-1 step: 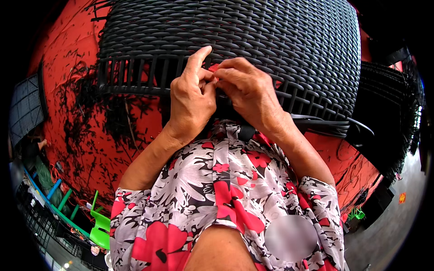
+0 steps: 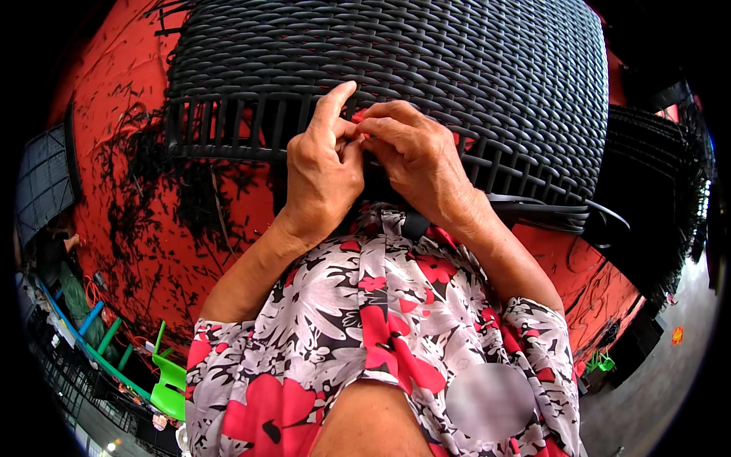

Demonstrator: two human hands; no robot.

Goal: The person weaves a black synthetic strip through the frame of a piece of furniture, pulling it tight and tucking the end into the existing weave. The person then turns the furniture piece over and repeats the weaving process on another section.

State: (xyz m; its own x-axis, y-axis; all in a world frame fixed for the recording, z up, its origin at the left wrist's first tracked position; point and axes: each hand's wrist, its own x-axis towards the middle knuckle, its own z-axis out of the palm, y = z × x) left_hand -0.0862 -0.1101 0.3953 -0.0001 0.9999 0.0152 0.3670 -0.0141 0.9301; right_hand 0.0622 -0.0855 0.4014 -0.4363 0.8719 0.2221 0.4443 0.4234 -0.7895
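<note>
A black woven wicker panel (image 2: pixel 396 68) spreads in front of me, its weave packed tight over most of it. My left hand (image 2: pixel 326 164) is at the panel's near edge, index finger pointing up and away, the other fingers curled in toward the thumb. Close against it, my right hand (image 2: pixel 417 145) has its thumb and fingertips pinched together. The fingertips of both hands meet, and a small red bit (image 2: pixel 358 116) shows there; what it is I cannot make out. Bare black strips (image 2: pixel 259 122) of the panel's frame lie left of my hands.
Black strip scraps (image 2: pixel 137 167) litter the red ground cloth (image 2: pixel 106 228). A coil of flat black strip (image 2: pixel 541 213) lies below the panel's right edge. Dark woven pieces (image 2: pixel 647 152) stand at the right. A green chair (image 2: pixel 169 385) is at the lower left, near another person's hand (image 2: pixel 72 242).
My right hand has shifted very slightly, its fingertips a touch further left. The left hand and the panel stay almost where they were.
</note>
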